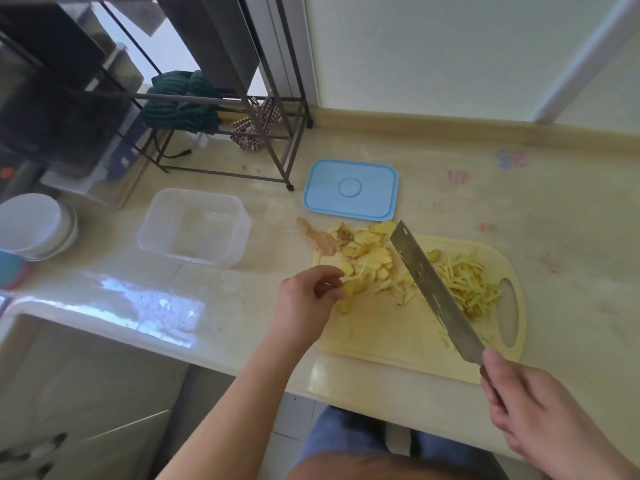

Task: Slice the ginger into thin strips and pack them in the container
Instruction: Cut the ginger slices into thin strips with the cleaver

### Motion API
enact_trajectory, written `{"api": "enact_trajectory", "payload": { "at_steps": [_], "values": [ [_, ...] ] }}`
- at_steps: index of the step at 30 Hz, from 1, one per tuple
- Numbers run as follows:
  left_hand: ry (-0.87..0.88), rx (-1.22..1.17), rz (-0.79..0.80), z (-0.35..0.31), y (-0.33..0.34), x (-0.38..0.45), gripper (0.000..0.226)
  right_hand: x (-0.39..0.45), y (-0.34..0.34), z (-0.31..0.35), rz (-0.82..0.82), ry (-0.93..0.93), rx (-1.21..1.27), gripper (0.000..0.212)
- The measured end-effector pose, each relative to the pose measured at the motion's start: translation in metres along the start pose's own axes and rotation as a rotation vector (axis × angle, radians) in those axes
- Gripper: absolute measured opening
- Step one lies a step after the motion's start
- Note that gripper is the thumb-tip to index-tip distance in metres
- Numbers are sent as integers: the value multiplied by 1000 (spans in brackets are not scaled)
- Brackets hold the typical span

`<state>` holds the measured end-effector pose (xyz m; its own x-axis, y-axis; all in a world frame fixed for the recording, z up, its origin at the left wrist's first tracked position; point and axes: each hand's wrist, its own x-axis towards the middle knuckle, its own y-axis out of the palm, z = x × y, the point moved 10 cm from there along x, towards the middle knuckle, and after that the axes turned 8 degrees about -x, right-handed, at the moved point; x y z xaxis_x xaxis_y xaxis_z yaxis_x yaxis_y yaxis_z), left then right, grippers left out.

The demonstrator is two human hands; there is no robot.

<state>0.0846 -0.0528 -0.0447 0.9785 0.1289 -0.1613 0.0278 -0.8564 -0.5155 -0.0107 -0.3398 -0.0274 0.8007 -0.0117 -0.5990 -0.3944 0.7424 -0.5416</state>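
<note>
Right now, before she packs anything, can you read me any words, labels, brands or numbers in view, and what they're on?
No text can be read in this view.
blue lid: only a raised circle, no words.
clear container: no label visible.
knife: no legible brand on the blade.
countertop: faint pink and blue marks, too blurred to read.
cutting board: no print visible.

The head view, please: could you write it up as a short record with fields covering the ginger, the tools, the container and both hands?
cutting board: pale yellow, on the counter
ginger slices: heap at the board's far left
ginger strips: pile right of the blade
knife: cleaver, slanted over the board
right hand: grips the cleaver's handle
left hand: pinches a ginger piece
container: clear tub, left of the board, no strips visible inside
lid: blue, off, beyond the board
</note>
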Motion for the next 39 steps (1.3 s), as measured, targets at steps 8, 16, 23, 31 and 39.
{"api": "enact_trajectory", "payload": {
  "at_steps": [8,16,23,31,39],
  "values": [
    [320,193,81,-23,33,15,16,-4,-1,-5,-6,18,-1,89],
    [241,319,43,-27,35,-2,12,-5,5,-8,0,33,-3,87],
    [79,269,287,-13,59,-33,12,-2,6,-6,0,9,-13,85],
    [255,420,-62,-10,19,-27,24,-1,5,-9,-5,16,-2,85],
    [308,365,-24,-11,22,-28,17,-1,4,-11,0,13,-18,86]
  ]
}}
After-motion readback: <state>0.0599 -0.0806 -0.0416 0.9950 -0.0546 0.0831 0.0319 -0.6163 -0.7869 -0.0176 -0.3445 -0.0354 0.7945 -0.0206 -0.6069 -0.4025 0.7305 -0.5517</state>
